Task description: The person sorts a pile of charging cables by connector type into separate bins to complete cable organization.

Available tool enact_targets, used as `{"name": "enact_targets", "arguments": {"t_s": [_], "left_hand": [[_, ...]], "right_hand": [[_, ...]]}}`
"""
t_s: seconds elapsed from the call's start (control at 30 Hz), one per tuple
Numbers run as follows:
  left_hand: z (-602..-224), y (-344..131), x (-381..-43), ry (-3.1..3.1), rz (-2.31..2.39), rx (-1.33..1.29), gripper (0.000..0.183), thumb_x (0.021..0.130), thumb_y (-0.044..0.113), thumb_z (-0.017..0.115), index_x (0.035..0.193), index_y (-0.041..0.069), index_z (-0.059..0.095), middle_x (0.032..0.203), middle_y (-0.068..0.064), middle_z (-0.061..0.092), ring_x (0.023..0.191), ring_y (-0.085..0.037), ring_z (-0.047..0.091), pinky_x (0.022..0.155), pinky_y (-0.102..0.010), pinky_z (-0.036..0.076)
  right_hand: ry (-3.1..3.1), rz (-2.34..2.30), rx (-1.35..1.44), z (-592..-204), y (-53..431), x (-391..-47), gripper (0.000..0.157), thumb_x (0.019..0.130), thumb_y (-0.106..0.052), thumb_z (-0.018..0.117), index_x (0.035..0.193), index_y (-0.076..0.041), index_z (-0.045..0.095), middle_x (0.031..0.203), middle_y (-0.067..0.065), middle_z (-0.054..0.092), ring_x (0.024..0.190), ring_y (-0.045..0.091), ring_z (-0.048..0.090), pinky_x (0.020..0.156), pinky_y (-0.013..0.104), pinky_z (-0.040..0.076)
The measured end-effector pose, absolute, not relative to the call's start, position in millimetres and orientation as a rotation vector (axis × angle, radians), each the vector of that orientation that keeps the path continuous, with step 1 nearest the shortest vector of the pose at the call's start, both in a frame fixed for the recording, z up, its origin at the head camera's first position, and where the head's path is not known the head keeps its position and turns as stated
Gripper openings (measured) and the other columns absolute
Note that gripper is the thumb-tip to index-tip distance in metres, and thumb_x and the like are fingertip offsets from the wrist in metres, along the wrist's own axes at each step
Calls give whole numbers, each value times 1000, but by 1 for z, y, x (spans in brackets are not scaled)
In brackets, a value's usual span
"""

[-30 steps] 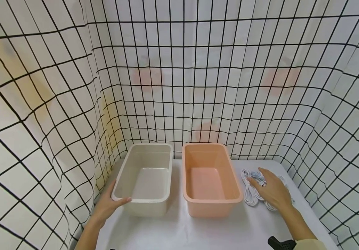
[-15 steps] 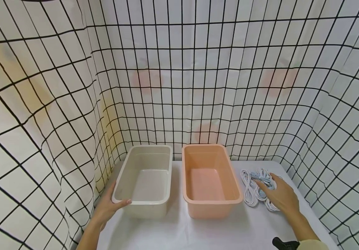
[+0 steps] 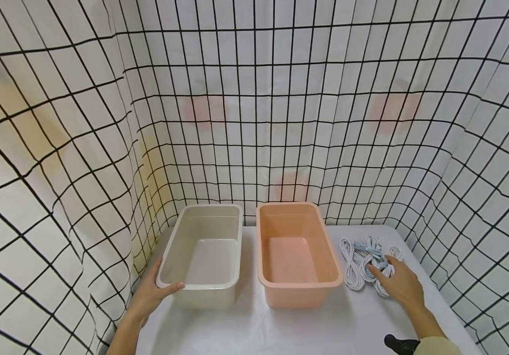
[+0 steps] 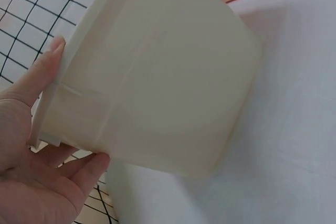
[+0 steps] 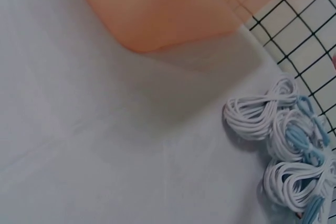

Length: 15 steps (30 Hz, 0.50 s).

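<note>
Over the last second we see the right hand (image 3: 401,286) draw back toward the near edge of the cord bundles (image 3: 353,278), so more of the white and pale blue loops show. Its thumb and forefinger are spread apart over a near bundle; whether they pinch it we cannot tell. The left hand (image 3: 148,295) keeps its place, gripping the near left corner of the cream bin (image 3: 201,285), thumb on the rim and fingers curled beneath. The bundles lie on the worktop (image 3: 289,330), just right of the peach bin (image 3: 300,285). For the work in hand, we judge the attention has shifted to the nearer bundles, with none yet lifted.
</note>
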State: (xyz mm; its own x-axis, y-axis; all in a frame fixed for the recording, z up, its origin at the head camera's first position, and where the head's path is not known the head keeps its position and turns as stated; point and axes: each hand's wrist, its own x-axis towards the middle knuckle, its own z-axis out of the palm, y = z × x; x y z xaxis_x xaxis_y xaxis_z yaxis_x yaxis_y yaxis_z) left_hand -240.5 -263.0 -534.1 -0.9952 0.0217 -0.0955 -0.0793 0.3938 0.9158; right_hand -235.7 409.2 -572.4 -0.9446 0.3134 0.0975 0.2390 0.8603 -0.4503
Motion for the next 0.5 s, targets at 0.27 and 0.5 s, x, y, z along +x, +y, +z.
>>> {"name": "enact_targets", "arguments": {"t_s": [0.27, 0.5], "left_hand": [[-534, -261, -240, 2539, 1706, -42, 119, 85, 29, 87, 167, 12, 3, 161, -30, 27, 140, -48, 38, 114, -64, 29], [-532, -261, -239, 2536, 1684, -59, 119, 86, 30, 87, 167, 13, 1, 162, -30, 23, 141, -49, 35, 115, -65, 27]], "right_hand": [[-2851, 684, -418, -597, 419, -239, 97, 94, -70, 58, 145, 12, 45, 144, 40, 44, 126, 63, 42, 97, 72, 39], [-2840, 721, -485, -615, 420, -243, 99, 92, -73, 58, 143, 11, 47, 144, 39, 45, 128, 61, 41, 101, 72, 37]]}}
